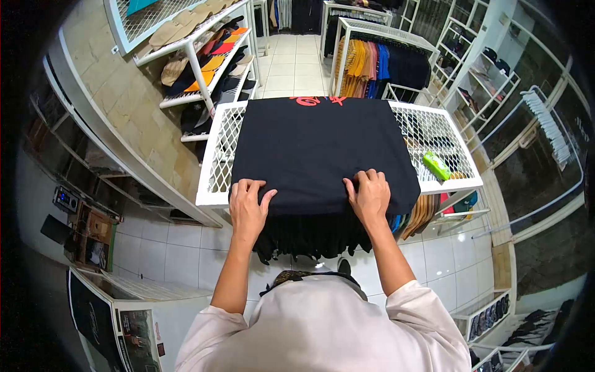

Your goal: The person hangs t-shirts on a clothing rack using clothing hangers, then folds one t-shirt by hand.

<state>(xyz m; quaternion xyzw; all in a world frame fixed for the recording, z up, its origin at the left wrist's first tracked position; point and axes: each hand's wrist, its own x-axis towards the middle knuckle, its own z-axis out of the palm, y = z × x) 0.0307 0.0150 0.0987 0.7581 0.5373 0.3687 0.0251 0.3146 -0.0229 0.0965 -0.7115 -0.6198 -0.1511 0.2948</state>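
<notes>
A black cloth garment (322, 142) with red print at its far edge lies spread over a white mesh-topped rack (214, 177). My left hand (249, 203) rests at the garment's near left corner, its fingers bent over the cloth and the thumb pointing inward. On the near edge, right of the middle, my right hand (370, 193) has its fingers curled on the fabric and its thumb against it. Both hands appear to grip the near edge. Part of the cloth hangs over the rack's front, above dark hanging clothes (310, 235).
A bright green packet (436, 165) lies on the mesh at the right. Shelves of caps (214, 62) stand at the left. Beyond is a rack of coloured shirts (365, 62). A stand with white hangers (548, 127) is at the far right.
</notes>
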